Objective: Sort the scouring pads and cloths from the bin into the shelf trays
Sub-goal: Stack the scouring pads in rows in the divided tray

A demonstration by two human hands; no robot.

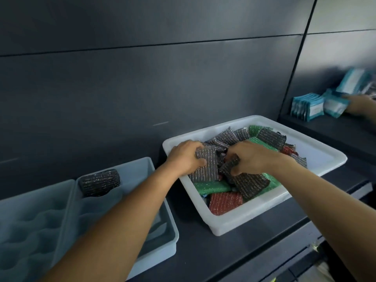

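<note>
My one view comes from the wide-angle camera worn on the head. It looks forward and down at the shelf (193,253) from close in, facing the wall panels (142,78) behind it. The bin (254,212) sits near centre, slightly right. The trays (156,257) run off the lower left corner, and straight lines bow toward the edges.

Both forearms stretch forward — left grip (186,157) clutches grey pad (205,169), right grip (256,157) pinches dark pad (226,169).
</note>
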